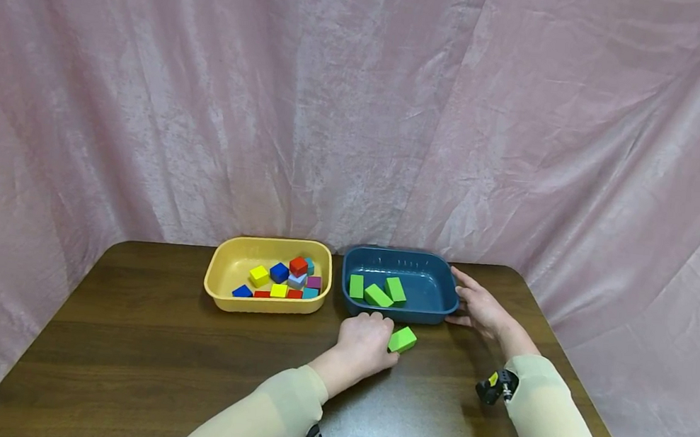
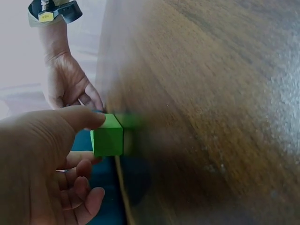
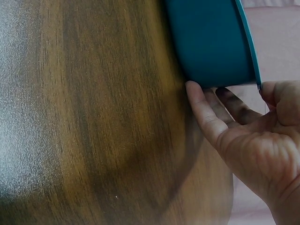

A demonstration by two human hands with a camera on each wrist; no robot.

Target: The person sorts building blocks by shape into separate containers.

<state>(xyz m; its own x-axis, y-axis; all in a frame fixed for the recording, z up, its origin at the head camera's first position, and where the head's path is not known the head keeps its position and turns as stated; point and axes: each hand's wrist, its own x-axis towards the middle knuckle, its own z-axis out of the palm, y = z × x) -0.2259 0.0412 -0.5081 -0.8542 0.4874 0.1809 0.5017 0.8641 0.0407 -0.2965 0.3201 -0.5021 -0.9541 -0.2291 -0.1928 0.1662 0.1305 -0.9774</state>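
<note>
My left hand [image 1: 363, 341] pinches a bright green rectangular block [image 1: 403, 340] between thumb and finger, just above the table in front of the blue bin [image 1: 394, 314]. In the left wrist view the block [image 2: 108, 140] shows its square end, and the other fingers are loosely bent. Three more green blocks lie in the blue bin, one of them [image 1: 356, 287] standing by its left wall. At that bin's right end is my right hand [image 1: 482, 311], its extended fingers touching the end wall and rim. The right wrist view shows this hand [image 3: 253, 136] against the bin [image 3: 213, 42].
Left of the blue bin stands a yellow bin [image 1: 264, 305] with several cubes, such as a red cube [image 1: 298, 266] and a yellow cube [image 1: 259, 276]. Both stand near the far edge of the wooden table [image 1: 150, 354]. A pink curtain [image 1: 362, 106] hangs behind.
</note>
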